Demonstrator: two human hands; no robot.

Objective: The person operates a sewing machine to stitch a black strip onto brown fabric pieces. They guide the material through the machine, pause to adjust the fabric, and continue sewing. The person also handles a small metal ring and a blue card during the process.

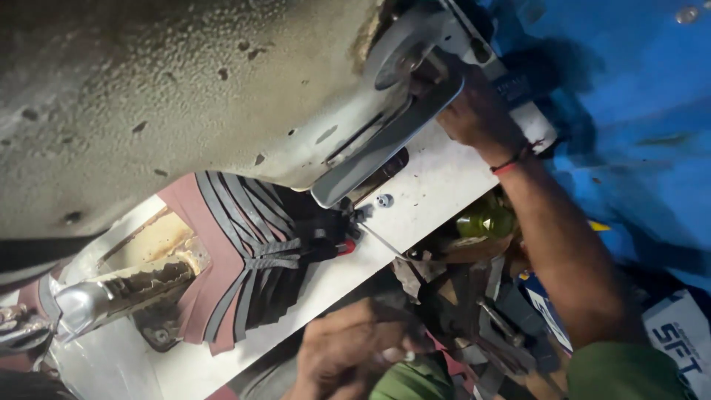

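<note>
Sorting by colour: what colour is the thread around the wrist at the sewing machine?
Red thread, clearest in the head view.

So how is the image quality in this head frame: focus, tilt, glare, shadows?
Head view: strongly tilted; the machine body close to the lens looks soft and fills the top; the left hand is blurred and dim; glare on the metal part at left; the right hand shadows the blue surface.

A white package (685, 337) with dark blue lettering is seen in the lower right of the frame, partly hidden. A blue-and-white label (546, 310) is seen beside it.
</note>
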